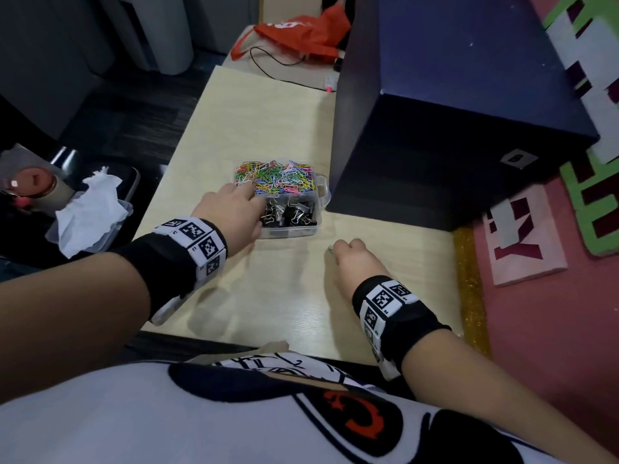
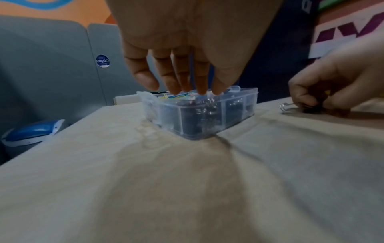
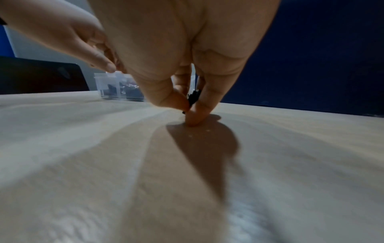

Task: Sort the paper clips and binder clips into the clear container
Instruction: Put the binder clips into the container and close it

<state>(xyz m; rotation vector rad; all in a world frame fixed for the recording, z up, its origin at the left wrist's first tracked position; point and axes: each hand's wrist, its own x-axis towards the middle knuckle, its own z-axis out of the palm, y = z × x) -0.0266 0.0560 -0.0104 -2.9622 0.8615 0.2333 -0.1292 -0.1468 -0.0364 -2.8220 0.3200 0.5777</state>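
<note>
Your left hand [image 1: 231, 209] lay with relaxed, straight fingers [image 2: 145, 78] over the left edge of the clear container [image 1: 321, 192], gripping nothing. The container stood at the worktop's [image 1: 268, 296] centre; coloured paper clips [image 1: 274, 177] filled its compartment toward twelve o'clock, and black binder clips [image 1: 291, 214] filled the one toward six o'clock. At about five o'clock from the container, and apart from it, your right hand [image 1: 351, 259] pinched one black binder clip [image 3: 192, 97] between thumb and forefinger, fingertips down on the worktop. Its wire handle [image 2: 285, 106] stuck out to the left; whether the clip itself touched the surface was hard to tell. A dark blue box [image 1: 452, 112] stood at two o'clock.
</note>
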